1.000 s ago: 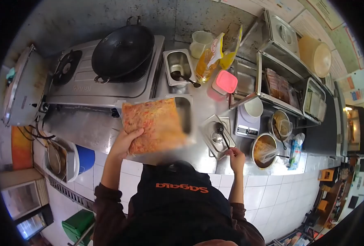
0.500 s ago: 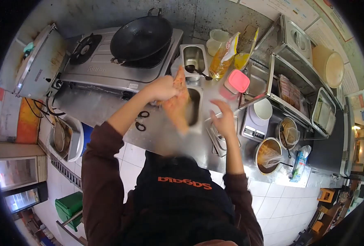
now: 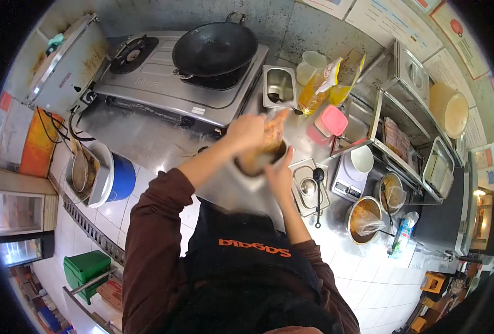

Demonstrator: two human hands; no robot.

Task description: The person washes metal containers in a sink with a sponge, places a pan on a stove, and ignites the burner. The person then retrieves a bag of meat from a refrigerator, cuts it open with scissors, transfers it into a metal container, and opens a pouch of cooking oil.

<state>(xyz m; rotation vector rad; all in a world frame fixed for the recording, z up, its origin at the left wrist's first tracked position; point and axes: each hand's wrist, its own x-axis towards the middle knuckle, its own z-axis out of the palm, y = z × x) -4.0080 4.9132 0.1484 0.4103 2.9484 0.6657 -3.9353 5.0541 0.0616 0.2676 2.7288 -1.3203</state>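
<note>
My left hand [image 3: 246,133] is closed on the gathered part of a clear plastic bag [image 3: 275,129] with orange contents, blurred by motion. The bag hangs over a rectangular steel container [image 3: 285,149], its lower end blurred at the opening. At the container's right side, my right hand [image 3: 280,177] grips the rim, with the thumb pointing up. Just right of that hand lies a steel lid [image 3: 298,173] with a black ladle [image 3: 317,183] across it.
A black wok [image 3: 215,50] sits on the gas stove [image 3: 152,83]. Behind the container stand a smaller steel pan [image 3: 279,83], a pink-lidded tub [image 3: 333,120] and a yellow pouch [image 3: 316,92]. Rightward are a kitchen scale [image 3: 347,178] and a steel bowl [image 3: 364,220].
The bag has moved from hanging in front of the container to over its opening. My right hand has come left from open air to the container's rim. The whole view has shifted.
</note>
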